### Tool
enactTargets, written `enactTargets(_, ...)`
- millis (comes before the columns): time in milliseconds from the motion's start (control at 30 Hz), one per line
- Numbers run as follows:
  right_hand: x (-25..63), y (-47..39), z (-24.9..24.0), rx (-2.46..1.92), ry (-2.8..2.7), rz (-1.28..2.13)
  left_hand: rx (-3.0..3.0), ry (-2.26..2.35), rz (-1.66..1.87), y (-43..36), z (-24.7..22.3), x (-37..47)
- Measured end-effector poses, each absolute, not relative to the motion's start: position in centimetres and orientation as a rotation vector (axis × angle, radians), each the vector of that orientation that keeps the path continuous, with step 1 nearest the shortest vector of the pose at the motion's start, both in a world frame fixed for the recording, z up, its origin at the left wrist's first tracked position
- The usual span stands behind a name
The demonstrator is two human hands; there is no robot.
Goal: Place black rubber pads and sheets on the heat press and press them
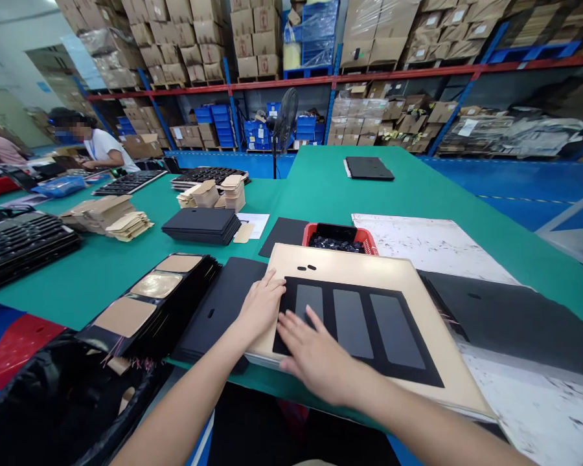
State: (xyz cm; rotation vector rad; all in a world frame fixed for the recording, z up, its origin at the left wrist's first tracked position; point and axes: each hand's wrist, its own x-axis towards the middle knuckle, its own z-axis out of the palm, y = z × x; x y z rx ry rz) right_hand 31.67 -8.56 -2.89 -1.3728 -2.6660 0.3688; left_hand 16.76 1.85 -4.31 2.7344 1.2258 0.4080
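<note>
A black sheet with three dark grey rectangular panels (350, 327) lies flat on a cream board (418, 272). My left hand (262, 301) rests at the sheet's left edge, fingers extended, partly on the board. Spread fingers of my right hand (315, 356) lie over the lower left part of the sheet, across its first panel. Neither hand grips anything. Two small black oval pieces (306, 267) sit near the board's top left. Left of the board is a stack of black sheets (218, 304).
A red basket (369, 241) of small black pieces stands behind the board. Black stacks with tan panels (146, 298) lie left, above a black-lined bin (53, 408). More black sheets (510, 310) lie right. A person (102, 145) sits at the far left.
</note>
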Motion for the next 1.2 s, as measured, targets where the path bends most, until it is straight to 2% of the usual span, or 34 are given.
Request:
enactTargets(133, 30.4, -13.4, -3.9, -1.263, -2.648, 0.372, 2.767, 1.221, 0.387, 1.7, -4.0, 17.0)
enactTargets(267, 32.4, -13.5, -2.3, -1.254, -2.572, 0.516, 2.808, 1.226, 0.347, 1.5, -4.0, 16.9)
enactTargets(333, 35.1, -12.3, -1.5, -1.452, -2.472, 0.496, 2.834, 1.222, 0.317, 1.6, -4.4, 16.6)
enactTargets(467, 42.5, -10.3, -2.0, -2.162, -2.039, 0.231, 2.897, 1.185, 0.367, 2.4, -5.4, 16.2)
enactTargets(567, 47.0, -9.9, -3.3, -2.374, -1.872, 0.171, 2.933, 1.164, 0.419, 2.9, -5.8, 16.1)
enactTargets(833, 48.9, -10.3, -3.2, -2.407, -1.895, 0.23, 3.014, 1.122, 0.371, 3.6, -6.2, 15.7)
enactTargets(1200, 44.6, -22.4, -4.7, -2.348, -1.918, 0.244, 3.041, 1.132, 0.419, 3.6, -6.4, 16.0)
